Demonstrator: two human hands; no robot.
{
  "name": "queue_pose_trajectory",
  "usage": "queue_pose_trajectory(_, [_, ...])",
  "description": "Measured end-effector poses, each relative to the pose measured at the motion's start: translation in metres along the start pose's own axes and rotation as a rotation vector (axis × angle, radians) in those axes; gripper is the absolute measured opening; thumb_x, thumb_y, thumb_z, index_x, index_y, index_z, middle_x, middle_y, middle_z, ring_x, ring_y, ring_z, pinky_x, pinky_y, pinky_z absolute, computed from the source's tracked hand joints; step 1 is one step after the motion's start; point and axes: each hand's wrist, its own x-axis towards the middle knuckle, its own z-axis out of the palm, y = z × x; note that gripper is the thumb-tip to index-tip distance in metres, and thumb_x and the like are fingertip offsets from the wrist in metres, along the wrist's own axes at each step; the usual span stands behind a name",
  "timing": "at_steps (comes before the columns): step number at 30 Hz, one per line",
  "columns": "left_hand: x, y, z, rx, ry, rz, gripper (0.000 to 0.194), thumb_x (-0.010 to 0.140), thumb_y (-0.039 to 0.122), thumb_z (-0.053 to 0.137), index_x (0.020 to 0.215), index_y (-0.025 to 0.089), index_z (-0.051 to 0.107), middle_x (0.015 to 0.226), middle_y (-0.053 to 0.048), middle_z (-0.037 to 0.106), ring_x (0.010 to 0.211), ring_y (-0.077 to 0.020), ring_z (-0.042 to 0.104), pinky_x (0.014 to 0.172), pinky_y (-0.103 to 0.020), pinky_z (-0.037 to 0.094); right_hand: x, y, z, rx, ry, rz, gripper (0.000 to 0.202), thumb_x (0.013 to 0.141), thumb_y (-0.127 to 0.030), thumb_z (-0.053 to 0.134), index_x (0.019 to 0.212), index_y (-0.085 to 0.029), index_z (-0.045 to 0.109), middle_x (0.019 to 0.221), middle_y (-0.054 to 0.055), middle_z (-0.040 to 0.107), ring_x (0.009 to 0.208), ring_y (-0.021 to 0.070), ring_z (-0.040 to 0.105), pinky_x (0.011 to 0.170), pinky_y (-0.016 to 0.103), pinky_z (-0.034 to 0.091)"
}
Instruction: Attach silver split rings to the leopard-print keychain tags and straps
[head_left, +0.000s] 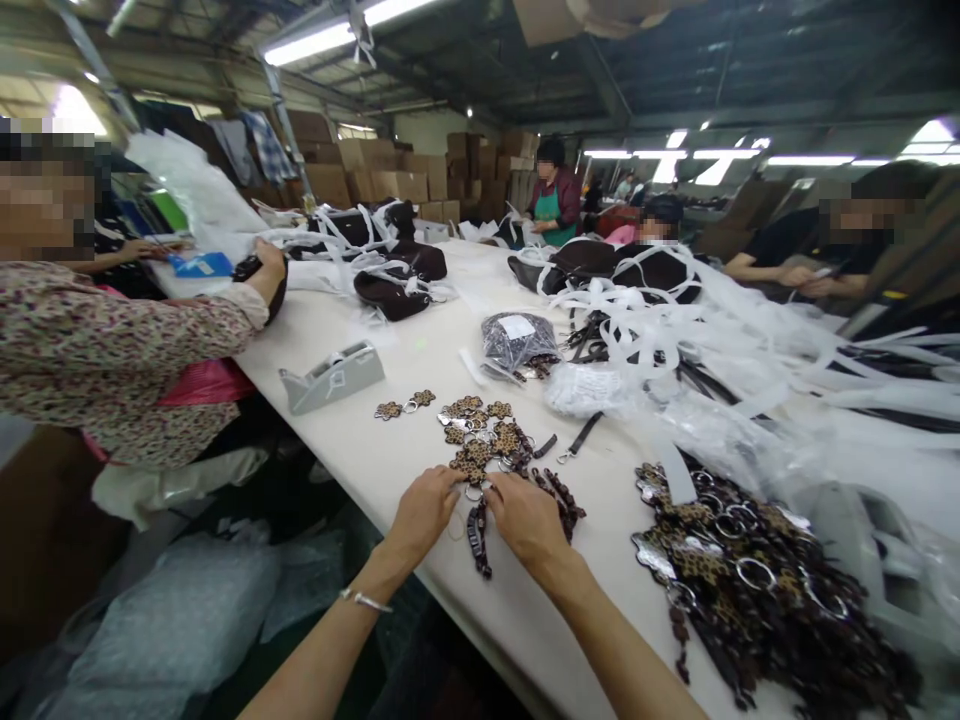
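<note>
At the table's near edge, my left hand [426, 512] and my right hand [529, 515] are closed with fingertips pinched on either side of a keychain [474, 492]. Its metal ring shows between the fingers, and a dark beaded strap [477, 540] hangs from it towards me. A leopard-print flower charm [470, 460] touches the fingertips just above the ring. Beyond lies a small pile of similar flower charms [506, 437] with rings. Two more charms [405, 404] joined by rings lie to the left. Dark beaded straps [556, 492] rest beside my right hand.
A large heap of finished-looking keychains [750, 580] covers the right side. A grey tape dispenser [331, 377] stands left. Behind are a bag of dark pieces [517, 340], white strips [660, 320] and dark bags [394, 285]. A person in a floral sleeve [150, 340] works at left.
</note>
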Motion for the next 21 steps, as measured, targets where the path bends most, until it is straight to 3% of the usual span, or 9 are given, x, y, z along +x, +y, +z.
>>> queue_pose_trajectory(4, [-0.006, -0.004, -0.004, 0.001, -0.005, 0.007, 0.026, 0.089, 0.015, 0.052, 0.111, 0.020, 0.065, 0.107, -0.007, 0.069, 0.102, -0.0223, 0.061, 0.093, -0.035, 0.049, 0.010, -0.016, 0.010, -0.087, -0.066, 0.049, 0.019, 0.090, -0.034, 0.060, 0.104, -0.021, 0.064, 0.101, 0.009, 0.067, 0.086, 0.0237, 0.067, 0.067, 0.030, 0.044])
queue_pose_trajectory(10, [-0.008, -0.003, -0.006, -0.004, 0.010, 0.047, 0.026, 0.090, 0.016, 0.052, 0.111, 0.023, 0.065, 0.106, -0.006, 0.067, 0.102, -0.0216, 0.060, 0.091, -0.034, 0.049, 0.001, -0.005, 0.005, -0.134, -0.121, 0.055, 0.015, 0.084, -0.019, 0.059, 0.098, -0.022, 0.064, 0.100, 0.008, 0.064, 0.089, 0.0227, 0.064, 0.069, 0.030, 0.043])
queue_pose_trajectory(14, [0.006, 0.002, 0.000, 0.006, -0.014, 0.158, 0.032, 0.091, 0.012, 0.049, 0.116, 0.025, 0.064, 0.116, -0.006, 0.064, 0.109, -0.0223, 0.055, 0.097, -0.036, 0.045, -0.012, 0.006, 0.000, -0.148, -0.132, 0.058, 0.028, 0.083, -0.008, 0.050, 0.101, -0.025, 0.065, 0.098, 0.006, 0.063, 0.093, 0.0213, 0.063, 0.069, 0.028, 0.041])
queue_pose_trajectory(17, [0.020, 0.005, 0.004, 0.022, -0.065, 0.251, 0.033, 0.091, 0.010, 0.048, 0.112, 0.025, 0.068, 0.116, -0.006, 0.065, 0.108, -0.0242, 0.055, 0.096, -0.039, 0.044, -0.021, 0.012, -0.002, -0.150, -0.125, 0.057, 0.036, 0.084, -0.008, 0.048, 0.110, -0.027, 0.064, 0.100, 0.006, 0.063, 0.096, 0.0212, 0.061, 0.071, 0.028, 0.041])
queue_pose_trajectory(21, [0.029, 0.004, 0.002, 0.026, -0.109, 0.320, 0.027, 0.088, 0.011, 0.053, 0.103, 0.025, 0.071, 0.112, -0.005, 0.067, 0.105, -0.0235, 0.056, 0.095, -0.037, 0.045, -0.029, 0.017, -0.004, -0.149, -0.118, 0.065, 0.035, 0.084, -0.009, 0.050, 0.109, -0.027, 0.066, 0.098, 0.006, 0.063, 0.095, 0.0210, 0.061, 0.071, 0.027, 0.040])
